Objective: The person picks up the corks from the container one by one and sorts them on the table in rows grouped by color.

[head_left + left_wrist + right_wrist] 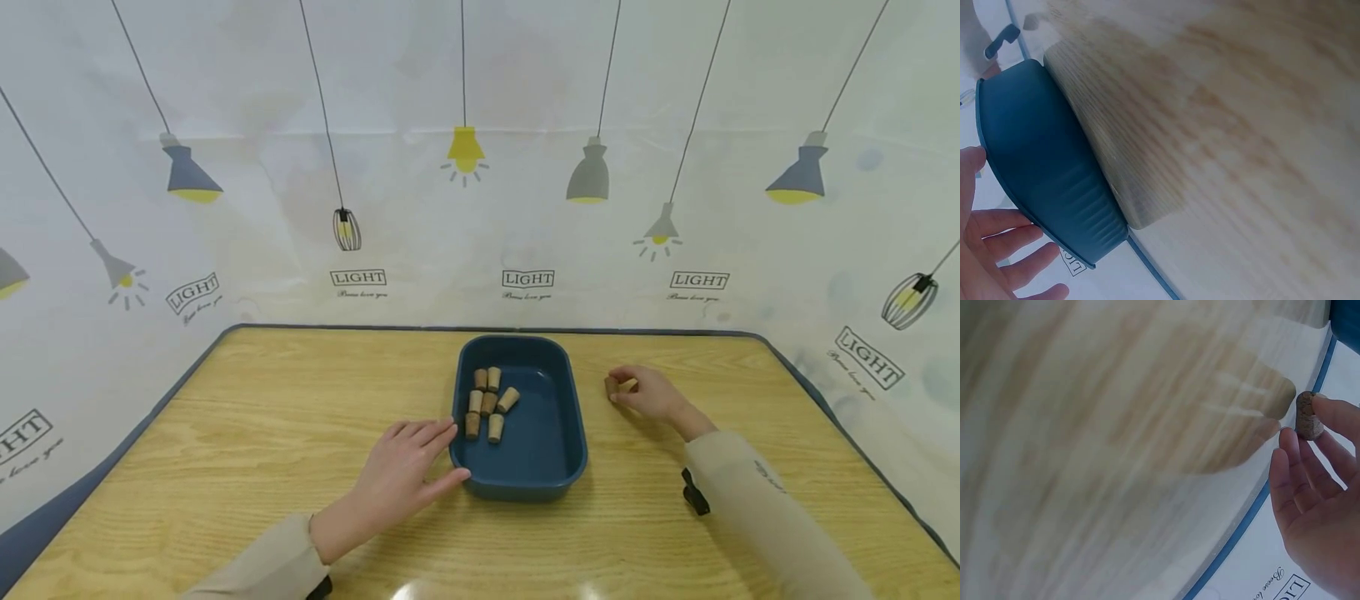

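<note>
A dark blue rectangular tray [542, 442] stands on the wooden table. Inside its left half are several tapered cork stoppers [487, 405], some lighter, some darker brown. My left hand [401, 471] rests against the tray's left rim, fingers extended and thumb spread near the front corner; the left wrist view shows fingertips along the tray's rim [1009, 187]. To the right of the tray, my right hand [651, 395] pinches one brown cork stopper [1308, 417] between thumb and fingers, close over the table.
The wooden table [315, 392] has a dark blue edge at the back and sides. Behind it rises a pale wall covering [420, 292] printed with hanging lamps and the word LIGHT. Dark straps [694, 493] show beneath the beige sleeves.
</note>
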### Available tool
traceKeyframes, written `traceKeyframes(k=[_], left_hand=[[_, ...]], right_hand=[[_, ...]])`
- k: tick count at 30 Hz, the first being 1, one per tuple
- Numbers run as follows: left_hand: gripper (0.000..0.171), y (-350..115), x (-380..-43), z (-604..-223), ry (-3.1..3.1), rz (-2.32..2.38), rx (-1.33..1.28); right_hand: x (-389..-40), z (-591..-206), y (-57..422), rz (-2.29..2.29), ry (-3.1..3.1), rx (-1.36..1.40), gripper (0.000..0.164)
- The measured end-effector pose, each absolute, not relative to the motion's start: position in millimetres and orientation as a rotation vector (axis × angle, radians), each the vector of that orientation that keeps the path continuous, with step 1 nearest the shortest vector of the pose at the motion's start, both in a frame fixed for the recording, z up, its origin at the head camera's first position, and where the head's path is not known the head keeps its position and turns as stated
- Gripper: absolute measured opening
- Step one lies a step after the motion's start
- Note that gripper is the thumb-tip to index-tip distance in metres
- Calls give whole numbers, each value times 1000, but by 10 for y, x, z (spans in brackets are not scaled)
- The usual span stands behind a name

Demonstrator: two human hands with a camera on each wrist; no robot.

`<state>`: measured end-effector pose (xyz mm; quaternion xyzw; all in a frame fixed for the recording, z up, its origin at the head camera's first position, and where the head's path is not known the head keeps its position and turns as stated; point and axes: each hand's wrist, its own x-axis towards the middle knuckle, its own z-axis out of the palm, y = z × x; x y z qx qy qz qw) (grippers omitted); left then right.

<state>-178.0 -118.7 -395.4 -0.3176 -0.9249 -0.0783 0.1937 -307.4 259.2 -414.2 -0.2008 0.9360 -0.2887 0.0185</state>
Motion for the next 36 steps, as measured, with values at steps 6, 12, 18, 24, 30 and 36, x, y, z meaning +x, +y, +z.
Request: traceKeyframes(k=[6,12,18,24,30,36], left_hand=[[61,-1190,-1780,-3949,-2604,-212,-890],[61,-1188,-1775,-3950,-2599,-216,-891],[61,-1189,-1783,-3958,-2577,-219,-896],[61,-1190,-1786,-3961,-2573,-217,-897],[61,-1189,-1784,-3954,-2600,-208,-890],[61,-1188,-1779,-3948,-2609,-207,-888]], right_hand=[[-3108,-4148,2600,-880,2910,-637,41],[-3110,-4151,2601,-870,2911,-654,41],[-3112,-4149,2599,-864,2903,-649,41],[-3112,-4142,2596,-881,2878,-625,43],[-3097,-4072,2615,-898,2843,-632,47],[-3068,-3874,2618,-938,2880,-661,44]])
